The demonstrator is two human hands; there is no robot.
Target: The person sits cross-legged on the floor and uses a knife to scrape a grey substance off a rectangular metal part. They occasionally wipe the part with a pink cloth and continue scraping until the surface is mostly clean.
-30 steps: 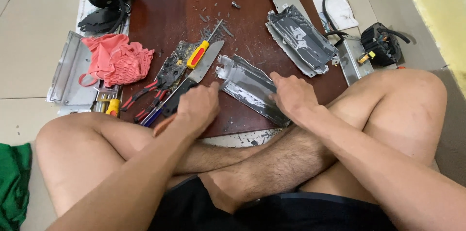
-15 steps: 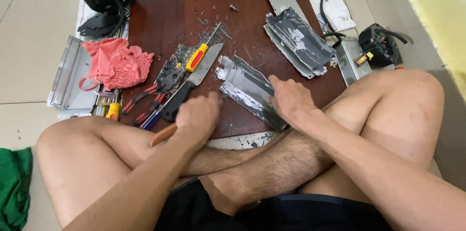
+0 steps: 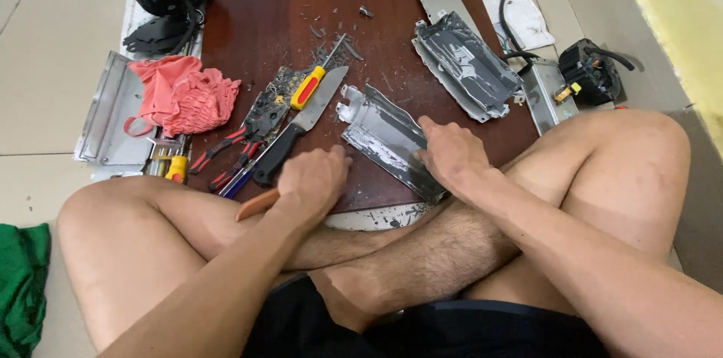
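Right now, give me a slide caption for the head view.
Cross-legged person's right hand presses a metal casing on a brown board; left hand grips a wooden-handled tool beside a knife.

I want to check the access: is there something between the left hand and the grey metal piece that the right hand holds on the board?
Nothing visible is between them. The left hand grips an orange-handled tool just left of the metal piece, with only bare board in the gap. The right hand presses on the piece. The knife lies farther left.
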